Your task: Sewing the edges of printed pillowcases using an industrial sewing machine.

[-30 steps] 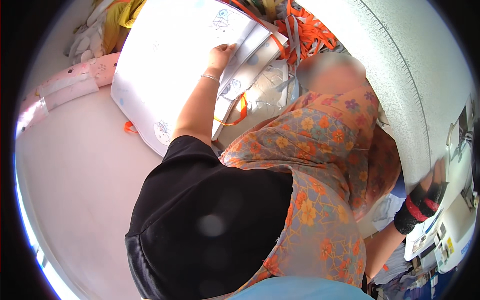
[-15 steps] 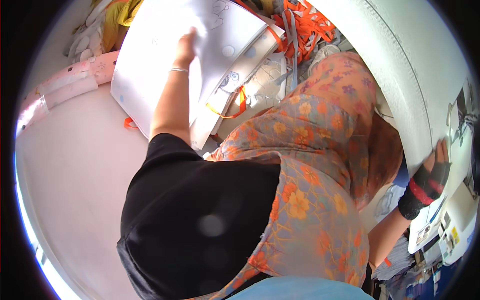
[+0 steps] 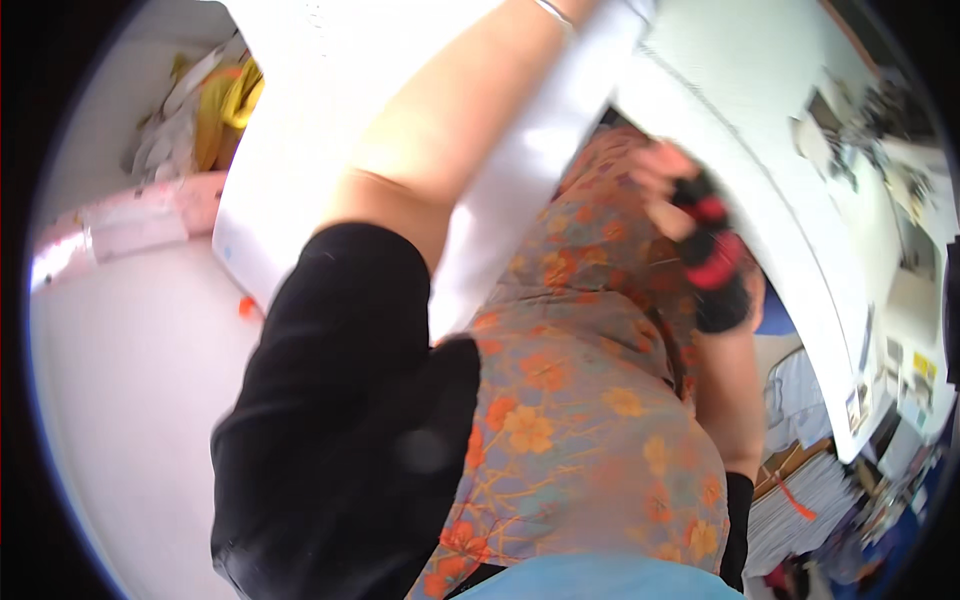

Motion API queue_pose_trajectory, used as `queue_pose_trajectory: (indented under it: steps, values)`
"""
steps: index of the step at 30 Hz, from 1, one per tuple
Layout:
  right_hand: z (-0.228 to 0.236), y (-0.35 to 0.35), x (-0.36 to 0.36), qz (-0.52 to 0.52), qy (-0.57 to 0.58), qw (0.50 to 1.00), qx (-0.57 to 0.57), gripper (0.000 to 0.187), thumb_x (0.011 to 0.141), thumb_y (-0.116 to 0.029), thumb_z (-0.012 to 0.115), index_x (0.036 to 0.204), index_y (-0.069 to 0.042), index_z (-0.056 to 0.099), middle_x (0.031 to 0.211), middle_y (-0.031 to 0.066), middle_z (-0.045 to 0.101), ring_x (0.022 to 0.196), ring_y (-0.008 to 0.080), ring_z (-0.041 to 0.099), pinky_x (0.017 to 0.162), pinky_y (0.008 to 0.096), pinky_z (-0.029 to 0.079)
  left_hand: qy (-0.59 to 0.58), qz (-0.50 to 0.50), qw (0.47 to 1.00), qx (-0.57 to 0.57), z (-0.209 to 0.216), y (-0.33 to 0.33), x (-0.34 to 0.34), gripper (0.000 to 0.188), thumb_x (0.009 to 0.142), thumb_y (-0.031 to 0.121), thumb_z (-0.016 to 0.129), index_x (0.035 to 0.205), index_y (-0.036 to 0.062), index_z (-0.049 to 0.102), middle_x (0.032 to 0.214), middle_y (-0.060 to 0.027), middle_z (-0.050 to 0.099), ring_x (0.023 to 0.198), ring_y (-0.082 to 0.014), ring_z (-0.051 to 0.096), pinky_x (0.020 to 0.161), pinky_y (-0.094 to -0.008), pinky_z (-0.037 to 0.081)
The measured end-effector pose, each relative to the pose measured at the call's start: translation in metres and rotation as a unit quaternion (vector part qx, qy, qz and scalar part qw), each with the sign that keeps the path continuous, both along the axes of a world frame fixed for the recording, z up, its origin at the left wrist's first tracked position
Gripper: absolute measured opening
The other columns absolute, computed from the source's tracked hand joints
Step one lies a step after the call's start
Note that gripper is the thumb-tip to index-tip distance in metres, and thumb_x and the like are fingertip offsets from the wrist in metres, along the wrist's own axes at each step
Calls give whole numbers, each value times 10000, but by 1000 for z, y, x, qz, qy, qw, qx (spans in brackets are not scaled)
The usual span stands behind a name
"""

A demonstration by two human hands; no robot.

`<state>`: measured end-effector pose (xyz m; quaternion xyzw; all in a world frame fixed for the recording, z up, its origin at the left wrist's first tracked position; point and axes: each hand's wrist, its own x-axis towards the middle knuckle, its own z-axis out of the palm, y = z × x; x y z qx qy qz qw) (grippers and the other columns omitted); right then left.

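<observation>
A large white sheet-like piece [image 3: 300, 130] spreads across the upper middle, washed out by glare. My left forearm reaches over it toward the top edge. Only a sliver of my left hand [image 3: 580, 9], just past a thin bracelet [image 3: 551, 12], shows there; its fingers are cut off by the frame. My right hand [image 3: 680, 195], in a black and red wrist support [image 3: 715, 262], hovers above my flower-patterned apron [image 3: 570, 350], close to the edge of the white table [image 3: 740, 140]. It is blurred, with fingers apart and nothing visible in them.
At the left, a pink patterned strip [image 3: 140, 220] borders a pale surface [image 3: 130, 400]. Behind it sit yellow and white bundled materials [image 3: 230, 100]. Machine parts [image 3: 870, 130] stand on the table at the right. Below are stacked pale sheets [image 3: 805, 500] and a blue-grey bundle [image 3: 800, 400].
My left arm has swung up and right, and the white sheet now reaches toward the table, covering the orange straps. My right hand has left the tabletop and moved left over my lap.
</observation>
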<state>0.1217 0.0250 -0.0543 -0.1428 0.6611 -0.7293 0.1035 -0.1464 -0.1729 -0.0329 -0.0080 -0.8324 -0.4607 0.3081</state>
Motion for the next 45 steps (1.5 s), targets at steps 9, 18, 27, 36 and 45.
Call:
queue_pose_trajectory:
  steps: [9, 18, 27, 36, 45]
  values:
    - [-72, -37, -39, -160, 188, 949, 198, 213, 886, -192, 640, 1054, -64, 677, 995, 105, 703, 966, 233, 664, 842, 356, 526, -17, -124, 906, -405, 63, 195, 63, 389, 940, 339, 507, 974, -18, 655, 919, -277, 654, 867, -409, 648, 806, -491, 519]
    - [-22, 2, 73, 36, 30, 999, 25, 313, 917, -165, 632, 1194, -20, 612, 1170, 139, 639, 1077, 238, 614, 917, 354, 496, 93, -280, 880, -371, 37, 180, 25, 393, 849, 385, 640, 949, 6, 669, 1025, -222, 635, 1005, -393, 594, 892, -452, 491]
    - [47, 56, 58, -132, -35, 991, 12, 437, 922, -58, 583, 1348, -10, 498, 1065, 117, 659, 994, 176, 620, 881, 306, 484, 119, -286, 899, -311, 21, 191, 2, 131, 815, 144, 606, 804, 18, 642, 853, -202, 651, 849, -385, 620, 785, -459, 513]
    - [35, 43, 45, -268, -137, 952, -49, 329, 915, -58, 628, 1234, -25, 555, 788, 2, 583, 726, 76, 545, 685, 261, 479, 62, -275, 864, -417, 26, 189, -14, 110, 801, 102, 576, 818, 4, 621, 839, -231, 643, 819, -395, 627, 766, -476, 516]
    - [44, 36, 35, -294, 21, 955, 27, 442, 890, -5, 633, 1315, -54, 522, 940, 53, 635, 816, 109, 573, 758, 251, 483, 188, -321, 884, -283, 22, 182, 4, 218, 881, 155, 530, 915, -35, 633, 912, -270, 642, 914, -417, 617, 861, -482, 486]
